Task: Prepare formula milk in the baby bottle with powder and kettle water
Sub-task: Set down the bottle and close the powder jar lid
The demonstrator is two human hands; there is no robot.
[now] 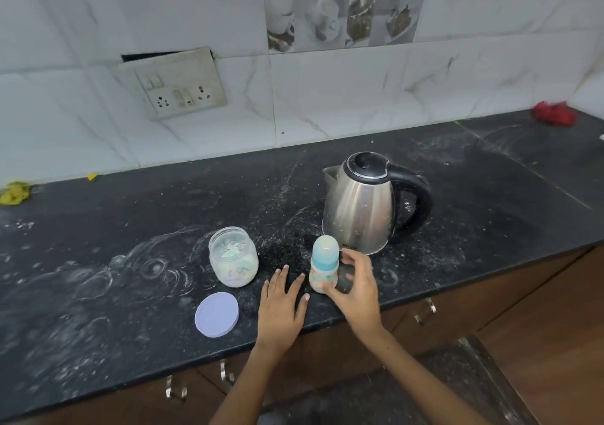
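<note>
Baby bottle [323,266] is standing upright near the front edge of the dark table [130,261], capped, with pale milky liquid showing in its lower part. The right hand [354,289] is curling its fingers [351,258] loosely around the bottle's right side; whether they are actually gripping it I cannot tell. The left hand [282,307] is lying flat on the table, fingers straight and spread. An open powder jar [233,257] is sitting to the left, partly filled with white powder, its lid [217,314] lying in front. A steel kettle [369,200] is standing behind, lid closed.

1 kettle [359,202], 1 baby bottle [323,264], 1 jar [233,256], 1 lid [217,314], 2 cloths [554,113].
</note>
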